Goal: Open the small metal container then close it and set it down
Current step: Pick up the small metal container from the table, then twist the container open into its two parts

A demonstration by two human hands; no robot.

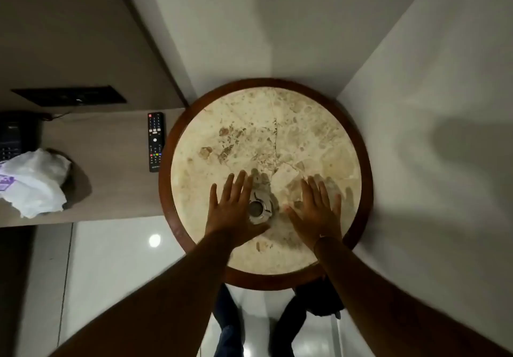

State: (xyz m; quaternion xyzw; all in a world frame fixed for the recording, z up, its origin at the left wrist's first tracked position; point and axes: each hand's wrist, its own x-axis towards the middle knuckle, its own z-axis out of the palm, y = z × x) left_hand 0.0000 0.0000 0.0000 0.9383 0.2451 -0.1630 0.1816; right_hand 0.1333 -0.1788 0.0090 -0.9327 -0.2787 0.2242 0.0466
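The small round metal container stands on the round marble table, between my two hands. It is shiny, with a dark round centre on its top. My left hand lies flat and spread just left of it, its edge overlapping the container's left side. My right hand lies flat with fingers apart a little to the right of the container, not touching it. Neither hand holds anything.
The table has a dark wooden rim and sits in a corner of white walls. To the left runs a desk with a black remote, a crumpled white bag and a black telephone.
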